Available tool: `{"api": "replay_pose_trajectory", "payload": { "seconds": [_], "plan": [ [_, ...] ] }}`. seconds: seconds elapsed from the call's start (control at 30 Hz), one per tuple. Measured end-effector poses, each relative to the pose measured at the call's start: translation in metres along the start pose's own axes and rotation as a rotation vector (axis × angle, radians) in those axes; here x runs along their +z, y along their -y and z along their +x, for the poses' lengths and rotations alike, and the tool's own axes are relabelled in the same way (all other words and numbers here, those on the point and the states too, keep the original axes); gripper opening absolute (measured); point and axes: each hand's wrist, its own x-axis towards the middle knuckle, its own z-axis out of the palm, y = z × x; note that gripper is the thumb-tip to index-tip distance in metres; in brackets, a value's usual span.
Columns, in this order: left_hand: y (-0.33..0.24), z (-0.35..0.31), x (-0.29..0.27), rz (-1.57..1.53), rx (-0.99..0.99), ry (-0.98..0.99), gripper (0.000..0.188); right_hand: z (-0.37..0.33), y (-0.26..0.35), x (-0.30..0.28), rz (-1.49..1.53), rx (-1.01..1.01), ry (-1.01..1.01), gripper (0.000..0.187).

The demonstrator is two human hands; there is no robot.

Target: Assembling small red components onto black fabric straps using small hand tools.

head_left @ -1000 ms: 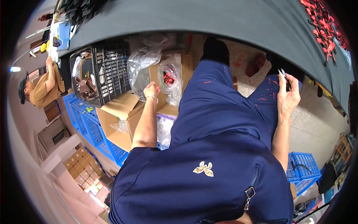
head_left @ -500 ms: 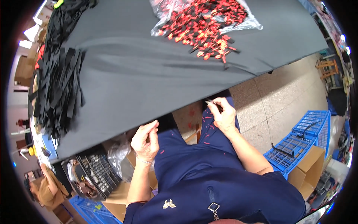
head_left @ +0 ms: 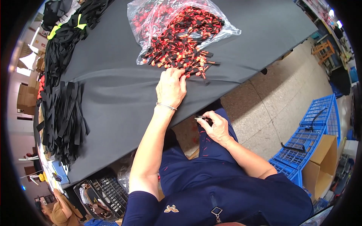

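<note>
Many red-black pieces [head_left: 175, 52] at left hand [head_left: 171, 90], fingers [head_left: 171, 71] curled, hold unclear; right hand [head_left: 219, 129]: fingers closed round snips [head_left: 199, 118].

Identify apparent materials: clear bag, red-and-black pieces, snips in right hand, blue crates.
Clear bag: thin plastic film, glossy; transparent with crinkled highlights.
Red-and-black pieces: possibly fabric or soft plastic; black parts look matte, too small to settle.
Snips: pale, shiny tip suggests metal; dark part unclear, mostly covered.
Blue crates: probably moulded plastic, satin; uniform colour, open lattice.
</note>
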Motion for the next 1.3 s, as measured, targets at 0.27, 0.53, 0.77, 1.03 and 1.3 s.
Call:
{"api": "replay_pose_trajectory", "payload": {
  "seconds": [0.27,0.53,0.77,1.03,1.3],
  "plan": [
    [0.01,0.002,-0.009,-0.084,-0.186,0.086,0.013,0.001,-0.004,-0.001,-0.021,0.013,0.014,0.027],
    [-0.004,-0.036,-0.052,-0.675,-0.631,0.072,0.01,0.0,-0.006,0.003,-0.054,-0.02,-0.012,0.026],
    [-0.019,-0.08,-0.065,-1.139,-0.862,0.075,0.021,-0.004,-0.001,0.008,-0.063,-0.009,0.028,0.026],
    [-0.038,-0.122,-0.07,-1.164,-0.963,0.142,0.018,-0.017,0.039,-0.011,0.357,0.026,-0.027,0.021],
    [-0.051,-0.136,-0.066,-1.204,-0.918,0.159,0.025,-0.003,0.056,-0.019,-0.096,-0.319,-0.14,0.027]
  ]
}}
